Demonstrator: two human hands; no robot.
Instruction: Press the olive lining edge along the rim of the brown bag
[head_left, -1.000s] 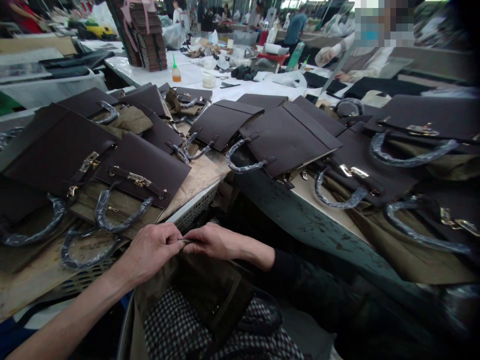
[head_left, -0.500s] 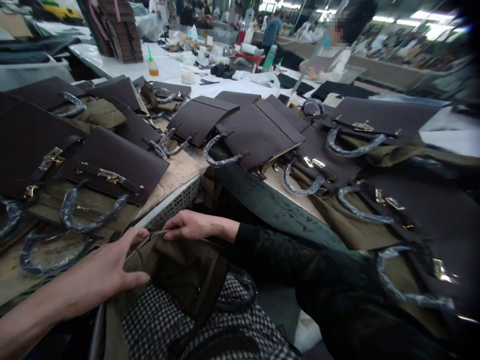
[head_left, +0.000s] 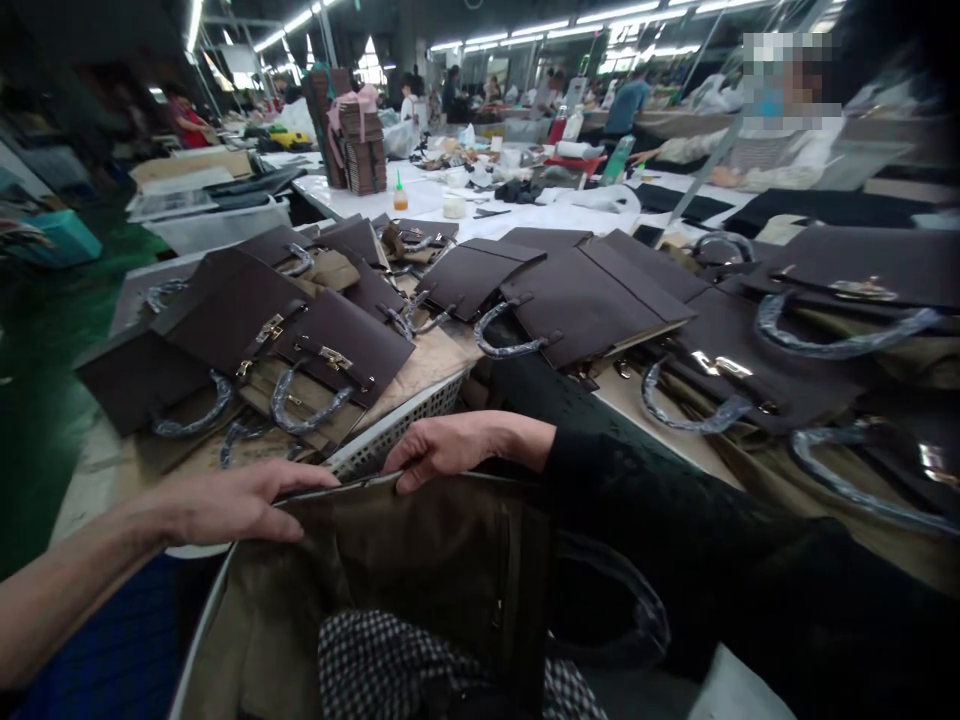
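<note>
A handbag with its olive-brown lining facing up rests at my lap, its mouth spread wide. My right hand pinches the bag's upper edge between thumb and fingers. On the left, my left hand lies along the same edge with fingers stretched out and thumb apart, touching the rim. A zipper runs down the lining at its right. One plastic-wrapped handle shows on the bag's right side. Black-and-white checked cloth lies under the lining, partly hidden.
Dark brown handbags with wrapped handles and metal clasps cover the worktops on both sides. A perforated plastic crate stands just beyond my hands. Farther back are a glue bottle, stacked brown pieces and a co-worker.
My view has swung left and up. The bag's edge is stretched straighter, my hands are farther apart, and more of the lining shows.
</note>
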